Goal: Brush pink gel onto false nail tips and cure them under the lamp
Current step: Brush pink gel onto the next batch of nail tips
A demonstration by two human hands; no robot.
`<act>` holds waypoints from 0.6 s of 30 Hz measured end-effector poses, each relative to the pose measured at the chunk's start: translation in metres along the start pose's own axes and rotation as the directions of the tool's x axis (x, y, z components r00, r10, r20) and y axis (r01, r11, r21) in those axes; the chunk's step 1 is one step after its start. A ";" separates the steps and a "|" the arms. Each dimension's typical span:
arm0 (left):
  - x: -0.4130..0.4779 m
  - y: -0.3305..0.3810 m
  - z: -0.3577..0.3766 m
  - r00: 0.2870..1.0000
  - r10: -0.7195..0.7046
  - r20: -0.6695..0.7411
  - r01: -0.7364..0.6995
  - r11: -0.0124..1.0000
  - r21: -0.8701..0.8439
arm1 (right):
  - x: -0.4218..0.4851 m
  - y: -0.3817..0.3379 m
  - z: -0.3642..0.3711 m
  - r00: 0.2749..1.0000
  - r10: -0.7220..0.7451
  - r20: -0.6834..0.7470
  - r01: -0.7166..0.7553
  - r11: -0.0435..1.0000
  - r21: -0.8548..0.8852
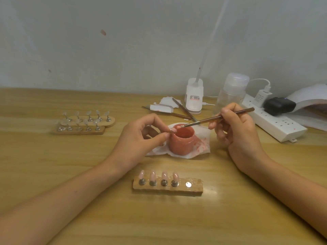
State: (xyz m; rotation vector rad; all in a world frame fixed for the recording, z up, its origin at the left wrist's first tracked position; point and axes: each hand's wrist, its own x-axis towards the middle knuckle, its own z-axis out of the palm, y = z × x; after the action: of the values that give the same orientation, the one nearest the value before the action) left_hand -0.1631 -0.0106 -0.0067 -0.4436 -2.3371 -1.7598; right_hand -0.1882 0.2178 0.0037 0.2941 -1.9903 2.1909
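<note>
Here, at the jar [178, 147] rim, left hand [141, 137] pinches a nail tip [174, 130], right hand [238, 135] grips brush [221, 118].

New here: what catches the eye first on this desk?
The open pink jar at mid-table, with the right hand holding a brush over it and the left hand pinching a nail tip at its rim. Nearer the camera, a wooden stand carries four pink nails.
</note>
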 end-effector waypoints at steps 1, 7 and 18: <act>0.000 0.000 0.000 1.000 0.004 -0.003 -0.004 1.000 0.003 | 0.000 -0.001 0.001 1.000 0.001 0.006 -0.001 1.000 -0.006; -0.003 0.002 0.000 1.000 0.011 0.001 -0.011 1.000 0.007 | 0.000 -0.001 0.000 1.000 0.023 0.000 -0.023 0.999 0.025; -0.002 0.000 0.000 0.999 0.048 0.004 -0.049 0.999 0.009 | 0.000 0.000 0.001 0.999 -0.003 0.041 0.002 1.000 0.025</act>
State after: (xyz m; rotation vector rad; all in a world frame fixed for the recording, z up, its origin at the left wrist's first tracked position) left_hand -0.1615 -0.0106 -0.0069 -0.4983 -2.3161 -1.7270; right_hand -0.1880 0.2164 0.0037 0.3478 -1.9837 2.2266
